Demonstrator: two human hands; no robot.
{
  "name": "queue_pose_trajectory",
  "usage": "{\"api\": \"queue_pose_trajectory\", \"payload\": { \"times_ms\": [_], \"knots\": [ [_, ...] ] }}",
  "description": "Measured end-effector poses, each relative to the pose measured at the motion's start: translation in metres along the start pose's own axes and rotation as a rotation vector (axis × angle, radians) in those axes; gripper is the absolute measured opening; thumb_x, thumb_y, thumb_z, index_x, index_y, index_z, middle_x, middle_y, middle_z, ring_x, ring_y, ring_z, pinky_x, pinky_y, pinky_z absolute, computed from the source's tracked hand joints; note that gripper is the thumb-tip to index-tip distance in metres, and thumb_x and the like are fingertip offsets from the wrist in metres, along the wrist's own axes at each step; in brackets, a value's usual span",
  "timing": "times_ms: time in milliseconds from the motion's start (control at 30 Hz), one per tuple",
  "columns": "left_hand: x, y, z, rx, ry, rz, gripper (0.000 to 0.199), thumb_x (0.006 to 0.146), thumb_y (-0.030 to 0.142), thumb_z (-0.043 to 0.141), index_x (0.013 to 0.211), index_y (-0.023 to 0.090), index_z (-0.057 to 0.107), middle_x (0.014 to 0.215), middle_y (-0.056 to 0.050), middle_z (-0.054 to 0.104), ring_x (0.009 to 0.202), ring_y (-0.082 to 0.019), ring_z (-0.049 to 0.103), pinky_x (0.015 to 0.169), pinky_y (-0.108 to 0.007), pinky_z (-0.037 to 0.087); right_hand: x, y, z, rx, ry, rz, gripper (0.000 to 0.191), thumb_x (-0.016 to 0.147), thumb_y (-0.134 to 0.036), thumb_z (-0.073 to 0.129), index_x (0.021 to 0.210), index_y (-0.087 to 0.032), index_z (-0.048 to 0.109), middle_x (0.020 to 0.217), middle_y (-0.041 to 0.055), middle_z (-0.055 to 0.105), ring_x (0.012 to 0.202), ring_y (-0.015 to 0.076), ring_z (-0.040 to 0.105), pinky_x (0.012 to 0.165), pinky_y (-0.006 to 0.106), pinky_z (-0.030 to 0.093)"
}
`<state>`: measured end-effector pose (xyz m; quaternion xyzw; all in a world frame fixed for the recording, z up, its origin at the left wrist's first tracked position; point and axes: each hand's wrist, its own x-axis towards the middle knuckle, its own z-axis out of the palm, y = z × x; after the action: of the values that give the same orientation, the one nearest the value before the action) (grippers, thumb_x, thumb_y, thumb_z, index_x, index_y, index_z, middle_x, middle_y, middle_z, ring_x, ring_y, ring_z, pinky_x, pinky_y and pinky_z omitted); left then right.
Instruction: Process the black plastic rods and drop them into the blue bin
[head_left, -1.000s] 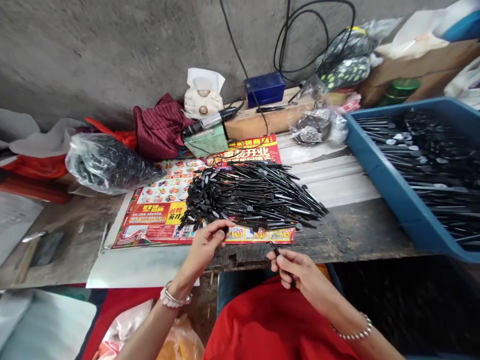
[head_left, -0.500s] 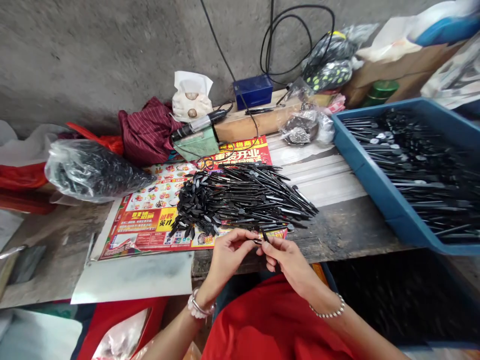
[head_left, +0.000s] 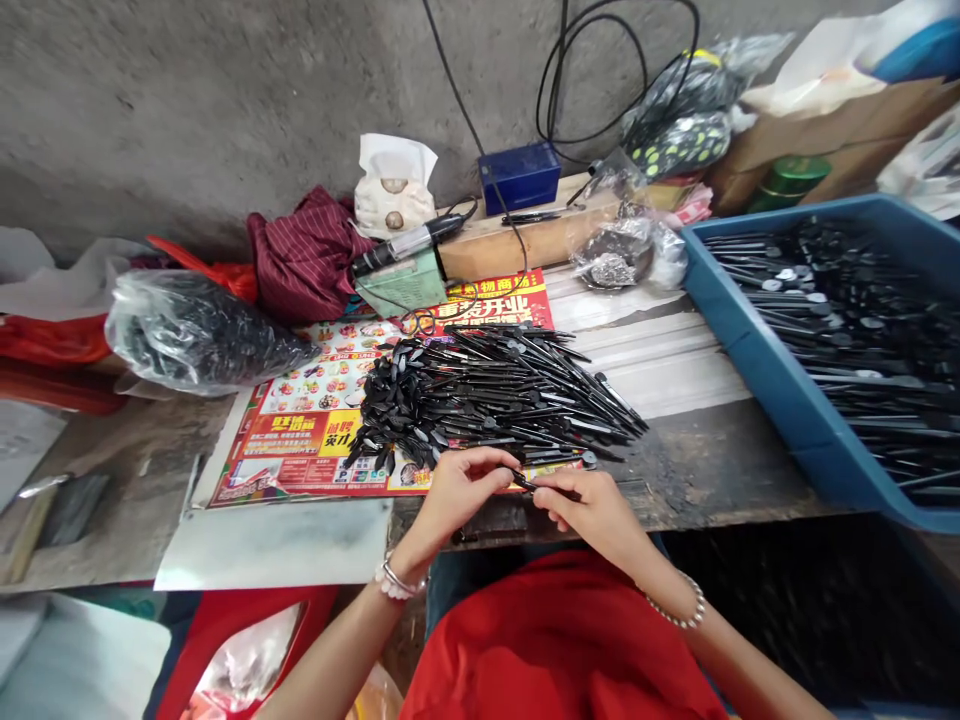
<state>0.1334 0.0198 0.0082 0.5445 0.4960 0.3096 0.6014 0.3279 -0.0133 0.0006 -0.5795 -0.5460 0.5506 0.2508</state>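
My left hand (head_left: 466, 492) is closed, its thumb and fingers pinching one end of a slim black piece (head_left: 523, 481). The other end of that piece is between the thumb and fingers of my right hand (head_left: 589, 502), also closed. Both hands are over the table's front edge, just in front of a pile of thin black sticks (head_left: 525, 390). Small dark leaf-shaped pieces (head_left: 394, 405) are heaped at the pile's left side, on a printed red and white flyer (head_left: 289, 440).
A blue bin (head_left: 757, 385) full of black sticks stands at the right. Left lies a plastic bag (head_left: 191, 335) of dark pieces. Behind are maroon cloth (head_left: 304, 255), a tissue pack (head_left: 395, 185), a blue box (head_left: 520, 178) and a wooden block (head_left: 525, 248). A black cable hangs down.
The view has shifted slightly, so the table things appear further right. My hands have moved a little apart, and the black piece between them now lies more nearly level.
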Motion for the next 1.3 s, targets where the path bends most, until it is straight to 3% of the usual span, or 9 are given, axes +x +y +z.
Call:
{"api": "queue_pose_trajectory", "payload": {
  "times_ms": [133,333,467,733,933,1167,1300],
  "knots": [
    [0.005,0.002,-0.006,0.066,-0.008,0.008,0.020,0.076,0.023,0.066,0.089,0.014,0.078,0.077,-0.004,0.075,0.065,-0.015,0.065,0.063,-0.022,0.050,0.010,-0.003,-0.006,-0.001,-0.042,-0.038,0.030,0.082,-0.036,0.052,0.070,-0.017,0.072,0.063,0.0034,0.064,0.049,0.0130,0.052,0.046,0.024,0.039],
    [0.018,-0.006,-0.012,0.108,0.003,0.107,0.025,0.074,0.023,0.068,0.096,0.016,0.077,0.088,-0.005,0.077,0.076,-0.018,0.068,0.070,-0.025,0.053,0.035,-0.011,-0.019,-0.126,-0.013,-0.190,0.025,0.082,-0.031,0.055,0.073,-0.018,0.073,0.063,0.0020,0.065,0.056,0.0139,0.049,0.052,0.025,0.035],
    [0.024,-0.010,-0.011,0.082,0.040,0.130,0.021,0.073,0.019,0.068,0.091,0.015,0.078,0.081,-0.005,0.076,0.070,-0.017,0.069,0.068,-0.024,0.054,0.044,-0.012,-0.021,-0.038,-0.106,-0.128,0.031,0.084,-0.038,0.053,0.065,-0.017,0.066,0.061,0.0008,0.061,0.057,0.0125,0.047,0.057,0.025,0.033],
    [0.027,-0.016,-0.009,0.002,0.027,0.131,0.020,0.073,0.015,0.067,0.088,0.017,0.079,0.080,-0.004,0.078,0.067,-0.017,0.070,0.067,-0.023,0.055,0.047,-0.009,-0.020,0.096,-0.181,0.044,0.043,0.079,-0.054,0.057,0.056,-0.018,0.055,0.049,-0.0045,0.038,0.048,0.0084,0.024,0.048,0.025,0.018],
    [0.028,-0.015,-0.009,0.079,0.049,0.161,0.020,0.074,0.014,0.065,0.088,0.018,0.079,0.080,-0.003,0.078,0.069,-0.018,0.072,0.067,-0.023,0.056,0.046,-0.012,-0.017,0.029,-0.110,0.014,0.042,0.081,-0.051,0.055,0.056,-0.018,0.056,0.049,-0.0028,0.041,0.049,0.0093,0.025,0.048,0.026,0.019],
    [0.033,-0.016,-0.011,0.210,0.133,0.256,0.020,0.077,0.014,0.067,0.090,0.022,0.079,0.087,-0.002,0.078,0.073,-0.018,0.074,0.070,-0.025,0.058,0.048,-0.017,-0.014,-0.055,-0.027,-0.056,0.037,0.084,-0.044,0.052,0.060,-0.018,0.061,0.057,0.0004,0.056,0.051,0.0117,0.039,0.050,0.026,0.027],
    [0.034,-0.018,-0.012,0.268,0.139,0.329,0.020,0.077,0.013,0.069,0.091,0.024,0.079,0.088,-0.002,0.078,0.074,-0.019,0.074,0.075,-0.026,0.058,0.048,-0.018,-0.013,-0.040,-0.007,-0.034,0.035,0.082,-0.045,0.054,0.062,-0.018,0.062,0.057,0.0002,0.056,0.049,0.0110,0.037,0.048,0.026,0.026]
  ]
}}
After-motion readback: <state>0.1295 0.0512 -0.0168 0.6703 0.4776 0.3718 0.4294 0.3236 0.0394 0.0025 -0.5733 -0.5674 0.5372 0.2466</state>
